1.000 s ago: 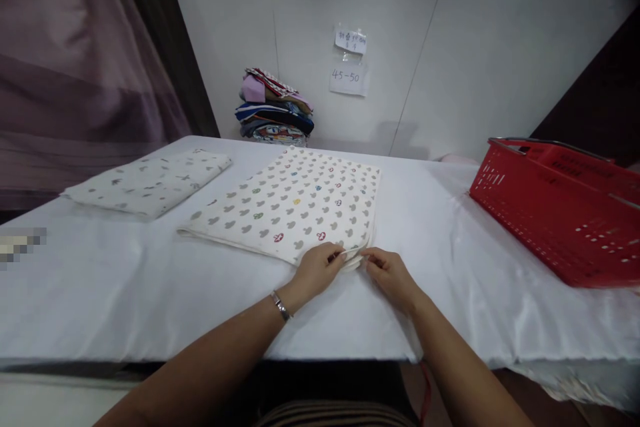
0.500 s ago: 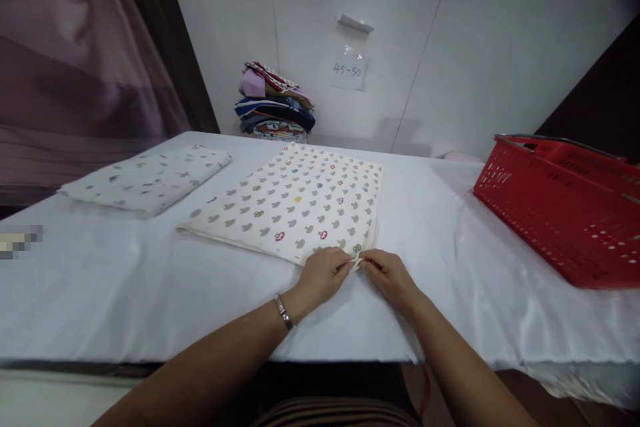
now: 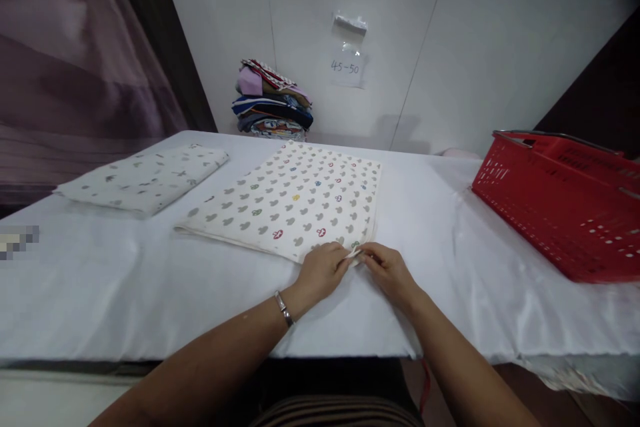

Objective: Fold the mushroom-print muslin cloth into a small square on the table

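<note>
A cream cloth (image 3: 295,203) printed with small mushrooms, mostly grey with a few coloured, lies folded flat in the middle of the table. Its near right corner is pinched between my two hands, which almost touch each other. My left hand (image 3: 324,270), with a silver bracelet at the wrist, is closed on the corner's left side. From the right, my right hand (image 3: 390,270) grips the same corner between thumb and fingers. The corner's edge is slightly lifted and bunched; the fingertips partly hide it.
Another folded white printed cloth (image 3: 145,180) lies to the left. A red plastic basket (image 3: 560,207) with a metal handle stands at the right. Behind, a pile of folded fabrics (image 3: 273,103) rests against the wall, near a paper marked 45-50 (image 3: 346,70). White cloth covers the table (image 3: 200,307).
Both hands stay at the cloth's corner, with the fingers shifting slightly on it. The view has tilted a little; the cloth otherwise lies as before.
</note>
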Motion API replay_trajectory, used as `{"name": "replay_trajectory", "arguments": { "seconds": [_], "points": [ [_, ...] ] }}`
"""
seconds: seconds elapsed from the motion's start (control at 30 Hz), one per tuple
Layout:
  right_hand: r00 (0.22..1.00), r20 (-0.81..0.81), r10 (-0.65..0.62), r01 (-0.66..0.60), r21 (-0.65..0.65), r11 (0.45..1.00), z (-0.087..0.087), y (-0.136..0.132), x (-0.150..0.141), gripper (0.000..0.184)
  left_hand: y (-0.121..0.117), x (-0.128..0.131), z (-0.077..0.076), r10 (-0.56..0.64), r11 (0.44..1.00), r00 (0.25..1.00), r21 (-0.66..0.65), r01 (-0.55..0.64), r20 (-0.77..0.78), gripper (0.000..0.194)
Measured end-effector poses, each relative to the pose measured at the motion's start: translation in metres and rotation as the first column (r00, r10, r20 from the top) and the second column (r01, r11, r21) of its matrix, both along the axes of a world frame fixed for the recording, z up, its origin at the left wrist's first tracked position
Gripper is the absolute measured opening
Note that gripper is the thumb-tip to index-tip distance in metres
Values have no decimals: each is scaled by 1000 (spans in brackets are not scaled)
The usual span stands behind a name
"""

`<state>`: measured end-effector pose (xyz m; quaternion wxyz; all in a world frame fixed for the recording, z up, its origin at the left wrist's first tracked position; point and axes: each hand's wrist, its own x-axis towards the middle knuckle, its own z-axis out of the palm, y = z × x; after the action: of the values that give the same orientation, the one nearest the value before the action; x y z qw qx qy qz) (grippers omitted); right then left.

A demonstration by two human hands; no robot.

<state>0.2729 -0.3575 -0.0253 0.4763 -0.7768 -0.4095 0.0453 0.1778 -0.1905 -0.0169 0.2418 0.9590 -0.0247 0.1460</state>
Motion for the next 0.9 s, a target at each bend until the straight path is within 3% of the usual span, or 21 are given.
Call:
{"name": "replay_trajectory", "arguments": {
  "seconds": [0.1, 0.2, 0.4, 0.67, 0.9],
  "points": [
    [999, -25, -32, 32, 15, 999, 5, -5, 0, 14, 3, 2, 1, 47, 997, 999, -67, -48, -10, 26],
    [999, 27, 39, -37, -87, 996, 10, -8, -3, 15, 3, 2, 1, 46, 995, 999, -86, -46, 1, 25],
    [982, 151, 112, -68, -273, 960, 6, -3, -5, 28, 2, 2, -3, 23, 1000, 999, 1, -23, 40, 29],
    [978, 173, 118, -71, -260, 963, 5, 0, -7, 27, 4, 3, -4, -9, 999, 998, 50, 6, 64, 27],
    [969, 206, 138, -62, -337, 939, 2, -2, -4, 31, 3, 2, -3, 2, 1000, 999, 21, -3, 54, 29]
  ]
}}
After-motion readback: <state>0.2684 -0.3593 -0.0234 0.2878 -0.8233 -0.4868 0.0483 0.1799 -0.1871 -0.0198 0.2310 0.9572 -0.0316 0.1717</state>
